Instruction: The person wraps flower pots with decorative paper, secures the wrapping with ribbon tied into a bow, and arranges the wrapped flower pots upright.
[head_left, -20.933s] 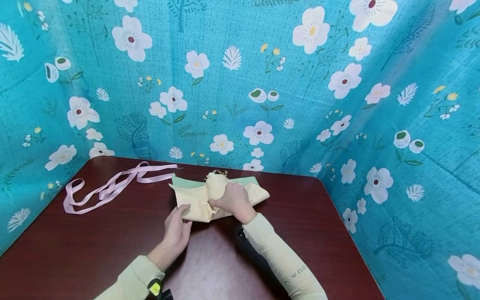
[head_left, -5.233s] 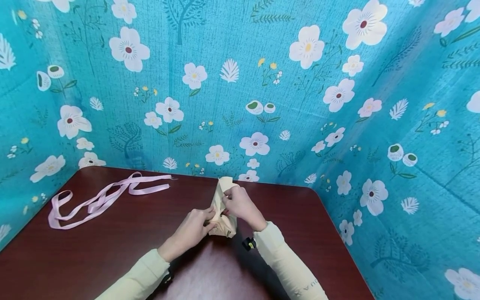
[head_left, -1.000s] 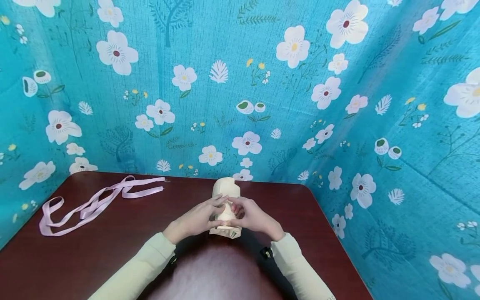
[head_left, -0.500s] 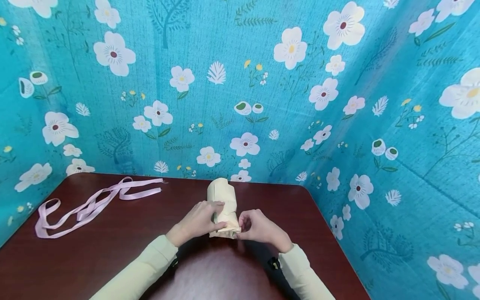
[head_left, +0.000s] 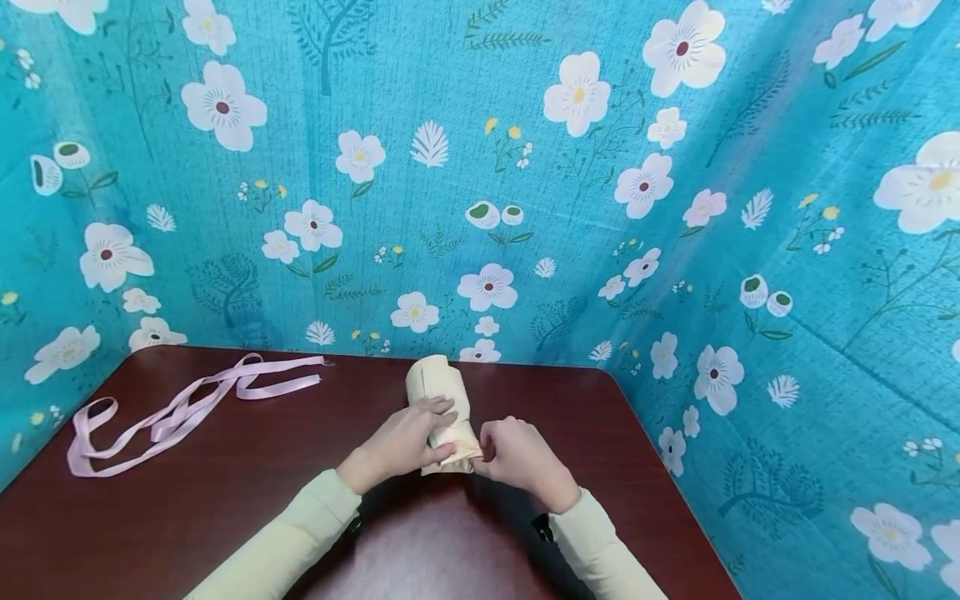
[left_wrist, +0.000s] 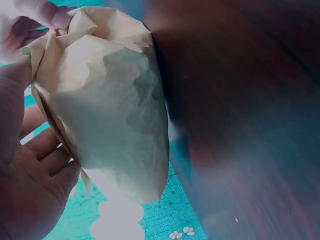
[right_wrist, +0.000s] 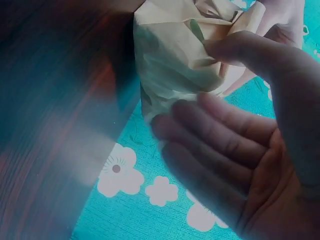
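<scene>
A bundle rolled in cream wrapping paper (head_left: 435, 379) lies on the table, pointing away from me. My left hand (head_left: 397, 442) holds its left side, thumb near the folded near end and fingers over the top. In the left wrist view the wrapping paper (left_wrist: 120, 115) looks creased, with folds gathered at one end. My right hand (head_left: 525, 458) pinches the right corner of that folded end. Its thumb presses the paper in the right wrist view, beside a small green bit (right_wrist: 196, 30) showing at the fold. The inside of the bundle is hidden.
A long pink ribbon (head_left: 180, 417) lies in loose loops on the left of the dark red-brown table (head_left: 262, 450). A blue flowered cloth (head_left: 375, 250) hangs behind the table and along both sides.
Earlier the paper lay spread with small flowers showing at its top; now it is rolled into a narrow bundle. In the last second my right hand moved from its top to the near right corner.
</scene>
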